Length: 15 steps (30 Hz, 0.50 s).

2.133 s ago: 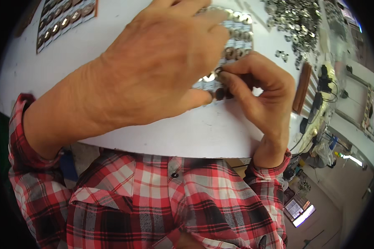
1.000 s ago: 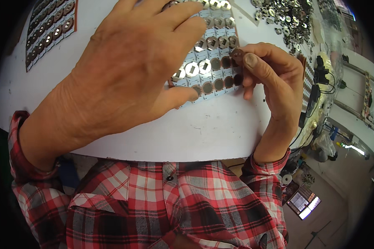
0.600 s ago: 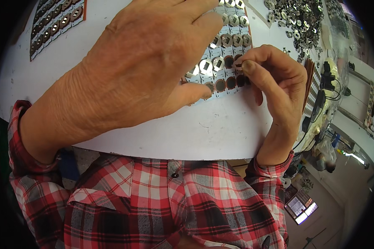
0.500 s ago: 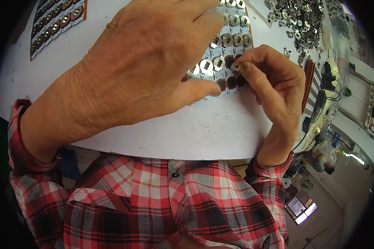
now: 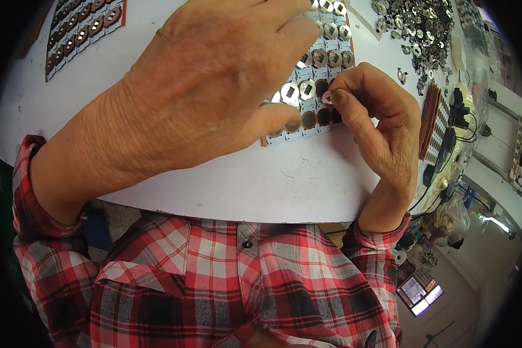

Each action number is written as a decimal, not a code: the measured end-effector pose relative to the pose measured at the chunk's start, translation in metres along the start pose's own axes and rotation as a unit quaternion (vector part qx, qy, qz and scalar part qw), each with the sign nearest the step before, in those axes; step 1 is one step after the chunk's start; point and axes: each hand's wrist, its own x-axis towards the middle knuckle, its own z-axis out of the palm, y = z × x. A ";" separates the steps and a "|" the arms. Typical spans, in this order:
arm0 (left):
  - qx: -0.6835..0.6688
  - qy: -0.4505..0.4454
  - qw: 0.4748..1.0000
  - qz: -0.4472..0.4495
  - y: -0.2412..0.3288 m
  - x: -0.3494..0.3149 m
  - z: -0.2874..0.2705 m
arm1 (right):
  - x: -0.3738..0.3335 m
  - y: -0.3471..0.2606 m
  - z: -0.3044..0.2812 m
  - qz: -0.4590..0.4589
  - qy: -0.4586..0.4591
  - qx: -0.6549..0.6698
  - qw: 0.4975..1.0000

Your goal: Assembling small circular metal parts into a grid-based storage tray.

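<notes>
A light-blue circuit board panel [image 5: 294,132] lies on the white table with rows of round pads, the upper rows fitted with shiny metal coin-cell battery holders [image 5: 290,91]. My left hand [image 5: 203,81] spreads over the panel's left part, its thumb stretched out along the lower rows. Its palm and some fingertips are hidden. At the panel's right edge my right hand [image 5: 383,113] pinches a small silvery battery holder [image 5: 327,97] between thumb and forefinger, right over the dark bare pads [image 5: 323,118].
A heap of loose metal holders [image 5: 417,35] lies at the far right. Beside it, nearer me, leans a stack of panels [image 5: 432,124] next to black cables and plugs [image 5: 459,110]. Another filled panel [image 5: 87,32] sits at the far left. The table edge [image 5: 214,217] runs before my shirt.
The panel has shifted slightly in view, showing more of its lower left corner. My left thumb has drawn back a little to the left. The pinched holder has tilted in my right fingers.
</notes>
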 end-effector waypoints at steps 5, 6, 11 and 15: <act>0.008 0.004 1.000 -0.007 0.004 0.003 -0.005 | 0.001 0.002 0.009 -0.024 0.052 0.038 0.998; 0.010 0.004 1.000 -0.009 0.003 0.004 -0.005 | 0.001 0.000 0.010 -0.006 0.063 0.055 0.996; 0.010 0.006 1.000 -0.014 0.003 0.004 -0.005 | -0.004 -0.006 0.017 0.042 0.092 0.066 0.993; 0.010 0.006 1.000 -0.021 0.005 0.006 -0.004 | -0.005 -0.004 0.018 0.036 0.101 0.060 0.992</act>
